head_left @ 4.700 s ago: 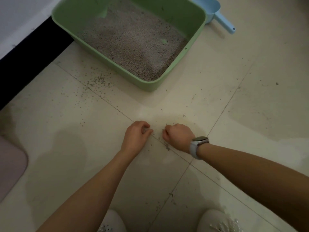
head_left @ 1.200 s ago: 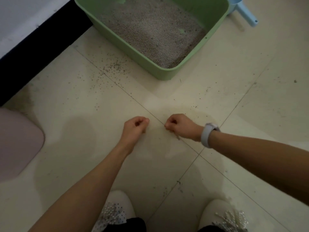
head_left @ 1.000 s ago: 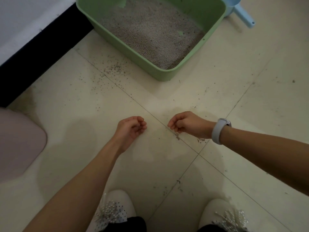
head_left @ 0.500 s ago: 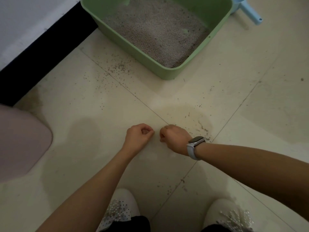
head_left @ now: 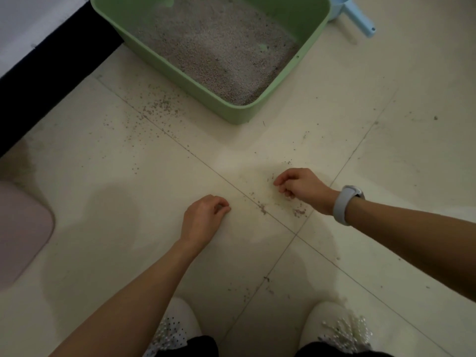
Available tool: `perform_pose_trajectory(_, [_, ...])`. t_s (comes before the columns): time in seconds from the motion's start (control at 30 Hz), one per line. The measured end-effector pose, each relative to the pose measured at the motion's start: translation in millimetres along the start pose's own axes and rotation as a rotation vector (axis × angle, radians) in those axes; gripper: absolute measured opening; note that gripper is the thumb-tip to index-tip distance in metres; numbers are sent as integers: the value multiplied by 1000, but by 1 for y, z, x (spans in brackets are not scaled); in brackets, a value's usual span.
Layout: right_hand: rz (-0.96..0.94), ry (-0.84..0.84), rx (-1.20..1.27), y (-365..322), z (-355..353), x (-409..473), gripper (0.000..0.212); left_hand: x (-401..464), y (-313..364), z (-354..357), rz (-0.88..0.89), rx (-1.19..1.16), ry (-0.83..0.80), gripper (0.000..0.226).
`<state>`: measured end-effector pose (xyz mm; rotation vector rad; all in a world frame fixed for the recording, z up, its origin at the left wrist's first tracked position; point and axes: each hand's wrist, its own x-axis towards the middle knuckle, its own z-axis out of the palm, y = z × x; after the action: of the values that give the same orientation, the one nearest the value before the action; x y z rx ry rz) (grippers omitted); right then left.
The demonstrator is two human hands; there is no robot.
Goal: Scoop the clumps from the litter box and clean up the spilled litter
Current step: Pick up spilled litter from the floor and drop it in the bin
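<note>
A green litter box (head_left: 242,113) filled with grey litter (head_left: 219,47) stands on the tiled floor at the top. Spilled litter grains (head_left: 161,108) are scattered by its near-left wall. More spilled grains (head_left: 262,208) lie along the tile seam between my hands. My left hand (head_left: 203,217) rests on the floor as a loose fist, thumb against the fingers; what it holds is hidden. My right hand (head_left: 298,185), with a grey watch on the wrist, has curled fingers whose tips pinch at grains on the floor. A blue scoop (head_left: 358,16) lies behind the box's right corner.
A black baseboard (head_left: 51,63) and a white wall run along the upper left. A pink mat (head_left: 20,228) lies at the left edge. My two white beaded shoes (head_left: 334,328) stand at the bottom. Small grains (head_left: 268,279) dot the seam near them.
My right hand has moved right and away from my left hand, onto the scattered grains. The left hand has stayed a fist in the same spot.
</note>
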<state>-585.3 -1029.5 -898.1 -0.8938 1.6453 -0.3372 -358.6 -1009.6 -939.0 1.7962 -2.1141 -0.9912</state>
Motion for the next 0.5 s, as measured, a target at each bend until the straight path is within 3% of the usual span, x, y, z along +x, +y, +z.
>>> perform_pose_trajectory(0.23, [-173,-32,-428,31,2,-15,8,4,8,-2,-19,88,-64,14])
perform_pose_trajectory(0.4, [-282,111,-1017,59,-15,-29,38,16,35,-2,-235,-383,-7,11])
perform_pose_trajectory(0.5, [-287,131,-1171,64,-14,-30,51,23,51,1,-289,-545,-5,16])
